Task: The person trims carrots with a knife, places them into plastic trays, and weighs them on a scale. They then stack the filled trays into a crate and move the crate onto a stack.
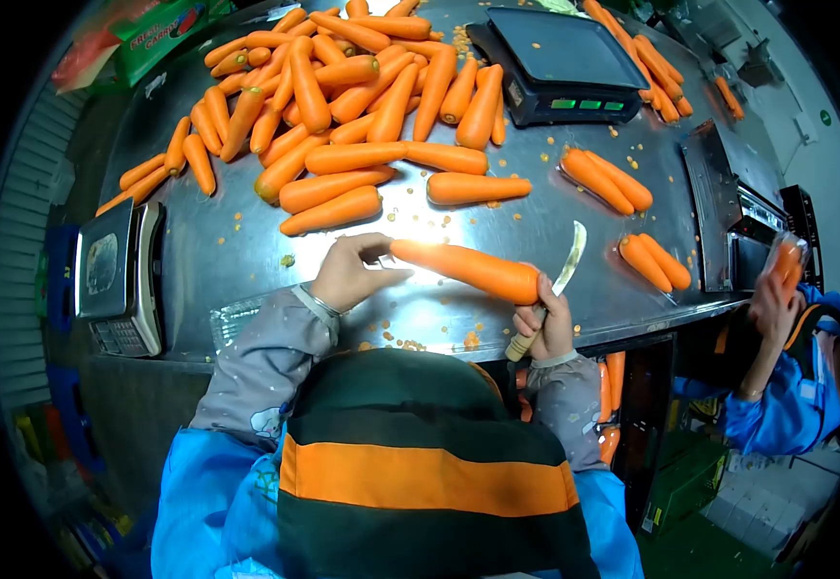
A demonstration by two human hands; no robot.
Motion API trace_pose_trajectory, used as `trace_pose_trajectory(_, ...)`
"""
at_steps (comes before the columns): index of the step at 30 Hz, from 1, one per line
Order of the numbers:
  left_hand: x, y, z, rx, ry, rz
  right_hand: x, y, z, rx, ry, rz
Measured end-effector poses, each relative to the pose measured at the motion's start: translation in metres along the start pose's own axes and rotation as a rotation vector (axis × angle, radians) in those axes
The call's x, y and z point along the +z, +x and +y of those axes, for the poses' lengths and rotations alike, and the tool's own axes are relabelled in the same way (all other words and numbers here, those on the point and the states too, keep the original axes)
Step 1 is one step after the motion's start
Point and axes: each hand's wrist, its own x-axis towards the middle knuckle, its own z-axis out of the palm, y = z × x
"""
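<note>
A large carrot (468, 270) is held above the steel table, its thin end to the left and its thick end to the right. My right hand (547, 323) grips the wooden handle of a curved knife (570, 261), with the carrot's thick end against the thumb and fingers. The blade points up and away, beyond the carrot. My left hand (347, 275) is at the thin end, thumb and forefinger apart, the forefinger at or very close to the tip. Just beyond lie loose carrots (333, 209) beside a big carrot pile (343, 87).
A black scale (564, 63) stands at the back, a smaller scale (116, 275) at the left edge. Carrot pairs (653, 262) lie at right near a steel machine (729, 212). Another person's hand (772, 309) holds packed carrots. Peel scraps dot the table (227, 280).
</note>
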Motion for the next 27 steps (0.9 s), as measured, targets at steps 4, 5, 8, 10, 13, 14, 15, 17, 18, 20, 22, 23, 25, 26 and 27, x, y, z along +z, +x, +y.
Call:
trace_pose_trajectory(4, 0.034, -0.003, 0.040, 0.087, -0.555, -0.140, -0.002, 0.000, 0.027, 0.277, 0.286, -0.211)
trace_pose_trajectory(5, 0.039, 0.000, 0.038, 0.062, -0.666, -0.107, 0.001, 0.001, 0.031, 0.091, -0.078, -0.114)
trace_pose_trajectory(8, 0.039, -0.010, 0.054, -0.007, -0.271, -0.057, 0.015, -0.001, 0.030, -0.584, -0.978, 0.174)
trace_pose_trajectory(10, 0.049, -0.018, 0.059, 0.123, 0.173, 0.100, 0.029, -0.007, 0.016, -0.874, -1.205, 0.105)
trace_pose_trajectory(13, 0.053, -0.020, 0.058, 0.156, 0.336, 0.144, 0.061, -0.020, 0.003, -1.082, -1.449, -0.003)
trace_pose_trajectory(14, 0.054, -0.020, 0.060, 0.164, 0.389, 0.166, 0.071, -0.022, 0.001, -1.080, -1.493, -0.043)
trace_pose_trajectory(15, 0.055, -0.021, 0.062, 0.162, 0.418, 0.172, 0.077, -0.021, 0.002, -1.082, -1.537, -0.088)
trace_pose_trajectory(17, 0.056, -0.023, 0.066, 0.156, 0.477, 0.187, 0.084, -0.017, 0.005, -1.105, -1.540, -0.096)
trace_pose_trajectory(18, 0.056, -0.024, 0.067, 0.179, 0.470, 0.196, 0.086, -0.017, 0.005, -1.101, -1.548, -0.098)
trace_pose_trajectory(20, 0.056, -0.024, 0.069, 0.227, 0.457, 0.212, 0.089, -0.016, 0.007, -1.098, -1.570, -0.084)
trace_pose_trajectory(22, 0.058, -0.024, 0.067, 0.182, 0.487, 0.209, 0.090, -0.016, 0.008, -1.097, -1.599, -0.052)
trace_pose_trajectory(23, 0.059, -0.024, 0.066, 0.161, 0.502, 0.208, 0.084, -0.012, 0.010, -1.025, -1.615, 0.015)
trace_pose_trajectory(25, 0.056, -0.027, 0.067, 0.149, 0.496, 0.169, 0.056, 0.001, 0.016, -0.883, -1.643, 0.146)
trace_pose_trajectory(26, 0.055, -0.027, 0.067, 0.146, 0.492, 0.154, 0.038, 0.006, 0.015, -0.694, -1.606, 0.148)
trace_pose_trajectory(27, 0.054, -0.024, 0.066, 0.146, 0.442, 0.145, 0.030, 0.008, 0.014, -0.677, -1.452, 0.079)
